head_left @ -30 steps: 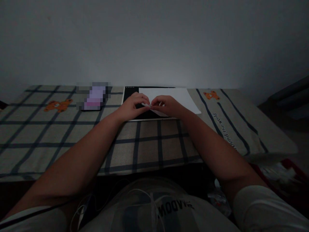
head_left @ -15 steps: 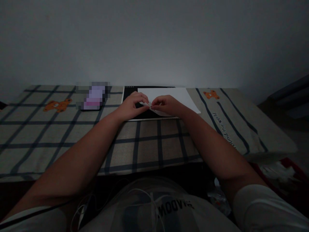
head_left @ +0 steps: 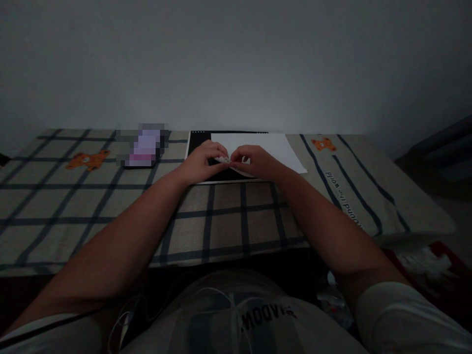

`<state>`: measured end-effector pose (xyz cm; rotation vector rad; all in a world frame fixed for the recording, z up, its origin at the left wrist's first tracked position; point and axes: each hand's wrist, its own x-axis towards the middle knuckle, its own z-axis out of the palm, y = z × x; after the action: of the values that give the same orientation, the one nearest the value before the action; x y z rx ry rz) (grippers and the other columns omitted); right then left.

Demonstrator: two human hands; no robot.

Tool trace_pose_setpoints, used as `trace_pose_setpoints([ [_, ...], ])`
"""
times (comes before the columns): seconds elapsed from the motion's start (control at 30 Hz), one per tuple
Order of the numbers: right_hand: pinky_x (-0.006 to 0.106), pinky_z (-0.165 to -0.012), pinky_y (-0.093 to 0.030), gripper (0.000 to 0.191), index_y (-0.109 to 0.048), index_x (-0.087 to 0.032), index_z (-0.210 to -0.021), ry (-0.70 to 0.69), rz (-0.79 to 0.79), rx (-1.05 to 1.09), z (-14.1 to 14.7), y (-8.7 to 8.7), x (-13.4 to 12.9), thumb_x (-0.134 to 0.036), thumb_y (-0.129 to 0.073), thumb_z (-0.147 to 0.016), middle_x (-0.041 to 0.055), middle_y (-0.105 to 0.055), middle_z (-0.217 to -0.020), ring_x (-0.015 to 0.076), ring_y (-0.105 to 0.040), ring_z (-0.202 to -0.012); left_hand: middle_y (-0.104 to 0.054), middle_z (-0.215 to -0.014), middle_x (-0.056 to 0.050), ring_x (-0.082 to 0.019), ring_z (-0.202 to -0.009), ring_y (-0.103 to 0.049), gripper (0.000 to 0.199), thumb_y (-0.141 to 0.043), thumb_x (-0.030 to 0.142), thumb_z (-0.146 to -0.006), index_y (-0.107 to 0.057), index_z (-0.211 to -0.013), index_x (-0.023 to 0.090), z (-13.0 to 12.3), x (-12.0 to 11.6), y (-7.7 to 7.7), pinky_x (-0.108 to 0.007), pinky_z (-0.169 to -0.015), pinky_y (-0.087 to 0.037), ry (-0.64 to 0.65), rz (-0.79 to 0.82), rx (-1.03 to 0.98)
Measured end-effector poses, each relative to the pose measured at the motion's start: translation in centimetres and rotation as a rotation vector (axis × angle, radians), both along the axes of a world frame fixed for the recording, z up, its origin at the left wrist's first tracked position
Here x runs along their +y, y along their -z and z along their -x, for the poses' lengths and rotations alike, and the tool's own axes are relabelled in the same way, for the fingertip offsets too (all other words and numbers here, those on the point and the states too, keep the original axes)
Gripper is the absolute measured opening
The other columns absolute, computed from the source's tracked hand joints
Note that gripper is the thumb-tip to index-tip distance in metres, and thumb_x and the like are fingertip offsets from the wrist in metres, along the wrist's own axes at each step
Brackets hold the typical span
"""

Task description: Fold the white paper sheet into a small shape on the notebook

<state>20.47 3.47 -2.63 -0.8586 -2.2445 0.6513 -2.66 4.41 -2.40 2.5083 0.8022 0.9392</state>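
Observation:
Near the middle of the table, my left hand (head_left: 202,161) and my right hand (head_left: 256,160) meet with their fingertips almost touching. Both pinch a small white folded piece of paper (head_left: 222,160) between thumb and fingers; its exact shape is partly hidden. Under and behind the hands lies a white sheet of paper (head_left: 261,145), its right corner reaching past the black board. The black board (head_left: 197,142) has a pale edge and a row of small white marks or holes along its top. It lies flat on the tablecloth.
A phone-like device (head_left: 145,146), blurred by blocks, rests at the left. The checked tablecloth (head_left: 224,226) carries orange bear prints and lettering. A plain wall (head_left: 236,64) rises right behind. White cables (head_left: 236,314) hang over my shirt. At lower right is a red container (head_left: 442,250) with whitish stuff inside.
The small white piece shows a little more clearly between my fingertips, its visible end tilted slightly differently. Both hands stay almost in place.

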Motion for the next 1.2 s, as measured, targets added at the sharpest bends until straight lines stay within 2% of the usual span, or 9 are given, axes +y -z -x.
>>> trace_pose_setpoints([
  [0.13,0.032,-0.074,-0.042,0.030,-0.071,-0.018,-0.085,0.011,-0.055,0.015,0.18,-0.14,-0.22,-0.048,-0.066,-0.090,0.0042,-0.070,-0.082,0.0164,-0.055,-0.075,-0.076,-0.102,-0.007,-0.023,-0.101,-0.065,0.035,-0.066,0.057,-0.091,-0.075,-0.087,0.023,0.04,0.04,-0.12,-0.041,-0.097,-0.049,0.011,0.012,0.001],
  [0.37,0.032,-0.072,-0.042,0.032,-0.076,-0.017,-0.093,-0.006,0.108,0.017,-0.51,-0.35,0.37,-0.048,-0.068,-0.088,0.0046,-0.073,-0.086,0.0168,-0.060,-0.077,-0.075,-0.103,-0.006,-0.024,-0.103,-0.065,0.034,-0.067,0.056,-0.090,-0.074,-0.086,0.023,0.14,-0.16,-0.38,-0.042,-0.100,-0.048,-0.027,0.035,0.001],
  [0.53,0.031,-0.072,-0.042,0.033,-0.077,-0.018,-0.093,-0.002,0.137,0.005,-0.36,-0.34,0.21,-0.049,-0.068,-0.088,0.0043,-0.074,-0.086,0.0163,-0.059,-0.076,-0.075,-0.103,-0.006,-0.023,-0.101,-0.064,0.033,-0.069,0.056,-0.088,-0.074,-0.084,0.023,0.12,-0.09,-0.20,-0.043,-0.100,-0.047,-0.022,0.030,0.014],
  [0.73,0.031,-0.073,-0.042,0.033,-0.075,-0.017,-0.091,0.024,0.113,-0.001,-0.32,-0.23,0.08,-0.049,-0.069,-0.088,0.0051,-0.073,-0.087,0.0169,-0.059,-0.077,-0.075,-0.103,-0.006,-0.023,-0.100,-0.064,0.032,-0.068,0.053,-0.091,-0.076,-0.084,0.023,0.05,-0.08,-0.06,-0.042,-0.099,-0.047,0.011,0.007,0.003],
  [1.03,0.031,-0.073,-0.041,0.033,-0.070,-0.018,-0.089,-0.020,-0.025,-0.003,0.06,-0.46,-0.22,-0.051,-0.063,-0.092,0.0055,-0.070,-0.087,0.0177,-0.056,-0.078,-0.075,-0.103,-0.005,-0.023,-0.100,-0.065,0.036,-0.065,0.058,-0.091,-0.075,-0.085,0.024,0.02,0.04,-0.30,-0.041,-0.097,-0.049,-0.015,0.046,0.012],
  [1.2,0.032,-0.073,-0.042,0.032,-0.075,-0.018,-0.094,-0.003,0.096,0.024,-0.38,-0.37,0.35,-0.047,-0.067,-0.088,0.0050,-0.073,-0.088,0.0181,-0.058,-0.079,-0.075,-0.102,-0.005,-0.023,-0.101,-0.065,0.030,-0.066,0.051,-0.090,-0.074,-0.084,0.022,0.09,-0.35,-0.72,-0.042,-0.100,-0.048,-0.022,0.038,0.005],
])
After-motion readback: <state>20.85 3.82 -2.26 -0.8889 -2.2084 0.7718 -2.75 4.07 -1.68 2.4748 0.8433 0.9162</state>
